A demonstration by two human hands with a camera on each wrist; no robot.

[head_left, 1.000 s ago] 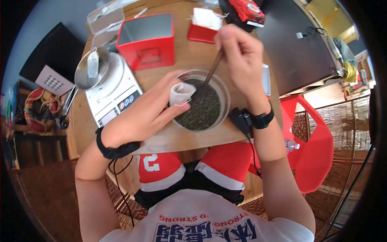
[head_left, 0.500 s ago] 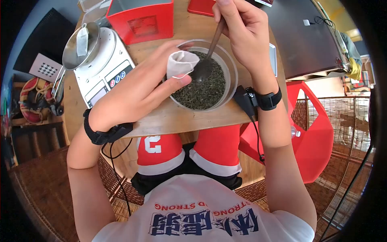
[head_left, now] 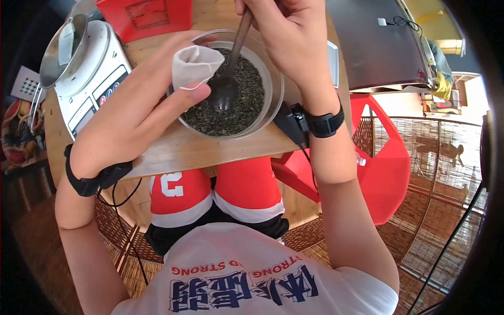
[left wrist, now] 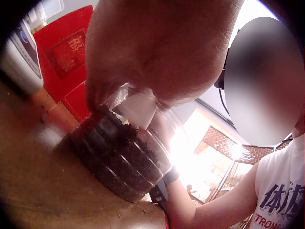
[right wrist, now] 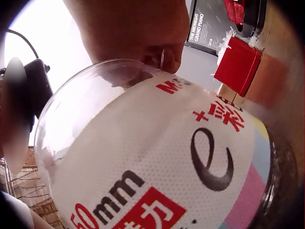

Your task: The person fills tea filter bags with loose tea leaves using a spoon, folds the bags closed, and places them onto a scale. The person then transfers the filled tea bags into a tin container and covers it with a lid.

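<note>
My left hand [head_left: 137, 100] pinches a small white pouch [head_left: 192, 64], its mouth open upward, over the left side of a clear round tub [head_left: 278, 100]. Dark dried leaves [head_left: 247, 94] fill much of the tub. With its fingers round the handle, my right hand [head_left: 290, 39] holds a dark spoon [head_left: 224, 95], the bowl of which lies at the leaves beside the pouch. In the left wrist view the pouch [left wrist: 138, 109] hangs under the left hand [left wrist: 157, 47]. A printed label [right wrist: 143, 138] on the tub fills much of the right wrist view, below the right hand [right wrist: 133, 33].
Left on the wooden table [head_left: 210, 155] stand a white scale [head_left: 97, 79] with a metal bowl [head_left: 48, 63] holding a white pouch, and a red box [head_left: 147, 18]. A small red box [right wrist: 238, 67] shows in the right wrist view. A red chair [head_left: 386, 178] stands at the right.
The head view has shifted, so table things appear further left and higher. The left hand keeps its pinch on the pouch; the spoon's bowl appears lower against the pouch than one second ago.
</note>
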